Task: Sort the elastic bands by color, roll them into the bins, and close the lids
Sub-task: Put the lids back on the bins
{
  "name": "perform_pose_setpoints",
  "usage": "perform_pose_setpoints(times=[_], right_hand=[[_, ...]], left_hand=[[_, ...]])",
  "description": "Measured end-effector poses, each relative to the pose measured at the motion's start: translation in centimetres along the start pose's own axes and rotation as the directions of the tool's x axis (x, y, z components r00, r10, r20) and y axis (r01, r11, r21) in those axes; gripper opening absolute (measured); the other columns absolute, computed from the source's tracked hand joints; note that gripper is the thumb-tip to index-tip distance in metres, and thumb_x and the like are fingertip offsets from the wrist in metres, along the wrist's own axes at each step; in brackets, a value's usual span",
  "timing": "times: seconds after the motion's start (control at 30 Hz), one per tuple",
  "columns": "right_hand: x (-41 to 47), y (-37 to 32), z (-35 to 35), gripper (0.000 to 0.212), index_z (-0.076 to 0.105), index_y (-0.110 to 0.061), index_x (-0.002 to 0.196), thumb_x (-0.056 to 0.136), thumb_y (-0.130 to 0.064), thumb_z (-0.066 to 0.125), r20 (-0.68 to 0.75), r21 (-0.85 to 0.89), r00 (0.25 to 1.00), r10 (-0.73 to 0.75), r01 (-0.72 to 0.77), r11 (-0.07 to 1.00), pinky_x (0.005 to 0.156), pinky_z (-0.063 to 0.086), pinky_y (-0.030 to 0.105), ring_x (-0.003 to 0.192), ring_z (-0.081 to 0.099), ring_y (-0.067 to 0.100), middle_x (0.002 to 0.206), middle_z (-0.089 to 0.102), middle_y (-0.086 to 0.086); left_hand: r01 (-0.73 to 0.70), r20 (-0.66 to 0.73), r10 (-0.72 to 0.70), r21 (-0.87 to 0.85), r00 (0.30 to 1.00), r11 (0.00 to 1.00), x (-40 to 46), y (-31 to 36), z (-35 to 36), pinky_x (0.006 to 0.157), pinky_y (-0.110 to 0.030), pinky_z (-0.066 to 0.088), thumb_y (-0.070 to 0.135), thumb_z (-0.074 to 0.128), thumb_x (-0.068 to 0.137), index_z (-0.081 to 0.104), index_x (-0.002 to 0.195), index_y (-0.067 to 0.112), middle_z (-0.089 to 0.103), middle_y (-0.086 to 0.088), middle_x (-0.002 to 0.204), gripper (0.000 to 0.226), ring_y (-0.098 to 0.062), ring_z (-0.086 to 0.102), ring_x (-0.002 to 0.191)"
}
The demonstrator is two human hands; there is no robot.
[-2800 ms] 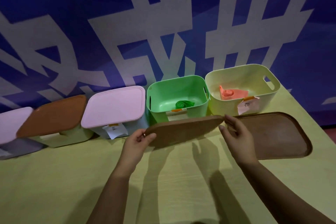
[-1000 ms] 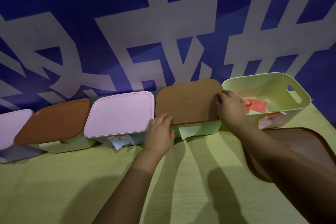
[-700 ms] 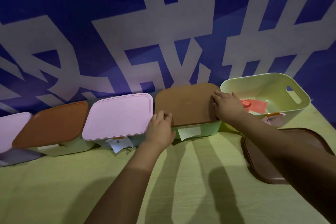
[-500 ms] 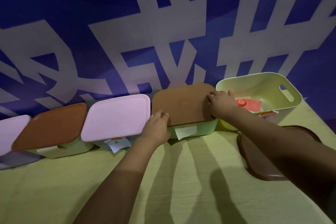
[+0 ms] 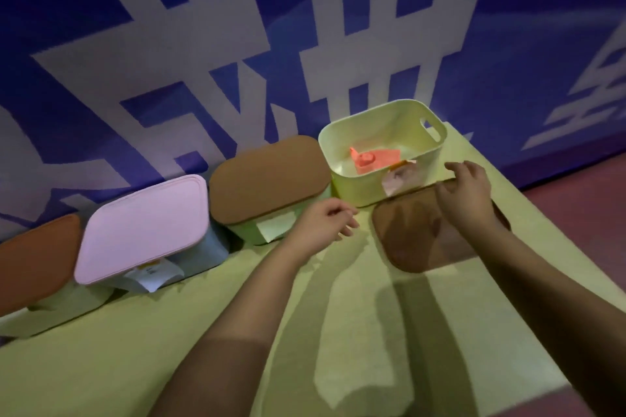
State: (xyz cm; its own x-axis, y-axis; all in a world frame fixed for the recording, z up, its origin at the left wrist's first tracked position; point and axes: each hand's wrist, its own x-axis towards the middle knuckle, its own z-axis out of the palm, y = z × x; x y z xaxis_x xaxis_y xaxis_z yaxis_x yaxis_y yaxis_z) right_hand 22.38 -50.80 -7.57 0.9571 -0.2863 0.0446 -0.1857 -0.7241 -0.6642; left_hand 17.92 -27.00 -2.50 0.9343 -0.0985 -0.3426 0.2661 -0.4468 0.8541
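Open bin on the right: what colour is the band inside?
Orange-pink; the rolled band lies in the pale yellow bin, clearest in the head view.

A yellow-green table [image 5: 355,332] carries a row of bins [image 5: 382,159] and a loose brown lid [image 5: 420,234].

Both forearms are totally bare all the way to the bottom edge, no sleeves showing, and the left hand [image 5: 320,227] and right hand [image 5: 465,195] have no gloves, rings, watch or wristband on them.

Brown lid [image 5: 423,230] — pale-yellow bin [image 5: 352,186].
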Motion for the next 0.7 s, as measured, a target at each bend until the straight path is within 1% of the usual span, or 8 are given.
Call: perform_pose_setpoints(times=[0.07, 0.17, 0.27, 0.37, 0.47, 0.5, 0.6, 0.7], right_hand=[[-0.3, 3.7, -0.9, 0.049, 0.042, -0.011, 0.136, 0.090, -0.022, 0.052, 0.047, -0.094, 0.973, 0.227, -0.222, 0.971, 0.109, 0.029, 0.047, 0.135, 0.026, 0.039, 0.149, 0.025, 0.022], [-1.0, 7.8, -1.7, 0.054, 0.036, -0.011, 0.140, 0.091, -0.027, 0.050, 0.099, -0.151, 0.909, 0.404, -0.388, 0.909, 0.108, 0.029, 0.050, 0.132, 0.030, 0.041, 0.146, 0.028, 0.023], [-1.5, 9.7, -1.7, 0.053, 0.036, -0.007, 0.139, 0.091, -0.025, 0.050, 0.237, -0.066, 0.892, 0.386, -0.381, 0.922, 0.101, 0.039, 0.048, 0.120, 0.048, 0.039, 0.132, 0.049, 0.021], [-1.6, 9.9, -1.7, 0.045, 0.045, -0.006, 0.132, 0.091, -0.022, 0.049, 0.193, 0.022, 0.909, 0.369, -0.380, 0.925, 0.093, 0.043, 0.044, 0.111, 0.054, 0.036, 0.123, 0.058, 0.019], [-1.3, 9.5, -1.9, 0.047, 0.042, -0.005, 0.137, 0.093, -0.019, 0.049, 0.112, 0.164, 0.913, 0.393, -0.407, 0.898, 0.098, 0.042, 0.042, 0.118, 0.051, 0.035, 0.130, 0.054, 0.019], [-1.2, 9.2, -2.1, 0.047, 0.041, -0.006, 0.137, 0.093, -0.020, 0.049, 0.086, 0.210, 0.918, 0.387, -0.397, 0.894, 0.100, 0.042, 0.043, 0.120, 0.050, 0.034, 0.132, 0.053, 0.018], [-0.6, 8.1, -2.8, 0.046, 0.042, -0.008, 0.137, 0.095, -0.026, 0.049, -0.005, 0.332, 0.931, 0.364, -0.342, 0.879, 0.101, 0.039, 0.040, 0.124, 0.048, 0.029, 0.134, 0.052, 0.014], [-0.1, 6.3, -3.6, 0.047, 0.042, -0.010, 0.137, 0.097, -0.034, 0.045, -0.063, 0.471, 0.935, 0.348, -0.279, 0.837, 0.093, 0.039, 0.032, 0.119, 0.050, 0.023, 0.130, 0.054, 0.008]], left_hand=[[0.171, 0.074, -0.165, -0.080, 0.983, 0.982, 0.8, -1.5, 3.8, 0.064, -0.023, 0.044, 0.012, 0.051, 0.093, 0.062, 0.107, 0.013, 0.063, -0.002, 0.086, 0.018, -0.011, 0.057, 0.070], [0.383, 0.075, -0.375, -0.204, 0.924, 0.901, 2.3, -4.3, 7.5, 0.072, -0.028, 0.042, 0.018, 0.053, 0.092, 0.051, 0.130, 0.019, 0.058, -0.005, 0.097, 0.039, -0.018, 0.054, 0.083], [0.431, 0.159, -0.405, -0.461, 0.900, 0.776, 3.5, -5.5, 9.3, 0.096, -0.037, 0.041, 0.012, 0.047, 0.096, 0.032, 0.144, 0.023, 0.054, -0.005, 0.122, 0.052, -0.024, 0.051, 0.118], [0.407, 0.149, -0.397, -0.567, 0.906, 0.716, 4.0, -5.0, 10.0, 0.083, -0.032, 0.047, 0.003, 0.046, 0.095, 0.038, 0.140, 0.024, 0.064, -0.003, 0.103, 0.050, -0.020, 0.060, 0.095], [0.339, 0.033, -0.356, -0.402, 0.934, 0.851, 3.5, -4.4, 9.7, 0.055, -0.017, 0.044, -0.010, 0.044, 0.090, 0.049, 0.135, 0.019, 0.065, 0.000, 0.098, 0.054, -0.013, 0.056, 0.071], [0.301, 0.012, -0.313, -0.306, 0.950, 0.903, 3.2, -4.4, 9.5, 0.056, -0.015, 0.044, -0.013, 0.045, 0.087, 0.052, 0.131, 0.020, 0.064, -0.001, 0.100, 0.056, -0.012, 0.056, 0.074], [0.119, -0.031, -0.120, -0.037, 0.992, 0.992, 2.3, -4.9, 8.8, 0.084, -0.020, 0.050, -0.011, 0.055, 0.081, 0.060, 0.125, 0.021, 0.058, 0.001, 0.106, 0.054, -0.008, 0.059, 0.093], [-0.058, -0.122, 0.067, 0.076, 0.990, 0.995, 1.6, -4.2, 8.0, 0.077, -0.013, 0.049, 0.000, 0.066, 0.081, 0.068, 0.102, 0.023, 0.057, 0.004, 0.100, 0.031, 0.003, 0.058, 0.084]])
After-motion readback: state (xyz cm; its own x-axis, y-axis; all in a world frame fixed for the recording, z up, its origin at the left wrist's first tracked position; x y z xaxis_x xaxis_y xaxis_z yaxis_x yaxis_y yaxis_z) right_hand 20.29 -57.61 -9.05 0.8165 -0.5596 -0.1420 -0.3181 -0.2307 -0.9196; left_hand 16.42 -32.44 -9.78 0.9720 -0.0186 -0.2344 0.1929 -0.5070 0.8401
